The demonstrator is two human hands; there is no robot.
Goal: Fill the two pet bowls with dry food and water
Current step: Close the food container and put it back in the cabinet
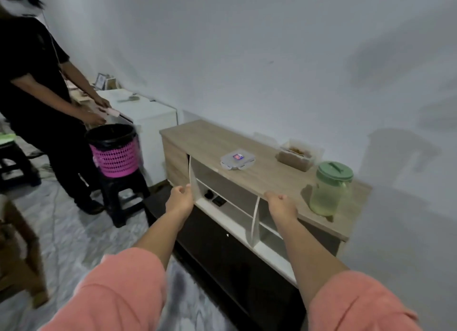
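Two bare forearms in salmon-pink sleeves reach from the bottom of the frame toward a low wood-topped cabinet against a pale wall. The left hand, just left of centre, has its fingers curled loosely near the front edge of the cabinet's white upright panel; whether it actually touches the panel cannot be told. The right hand, just right of centre, is also loosely curled and holds nothing, its knuckles at the front lip of the cabinet top.

On that top, in the right half of the frame, stand the supplies. A clear jug with a green lid and handle holds a pale, yellowish-looking liquid and sits nearest the right hand. Beyond it, against the wall, an open clear tub shows brown dry food inside (the image is too soft to make out individual pieces). Toward centre lies a flat clip-lock lid with a small blue-and-red label, apart from the tub.

The open shelves below hold two small dark objects, too blurred to identify.

In the upper left, a second person in black stands beside a pink basket with a black liner perched on a dark stool.
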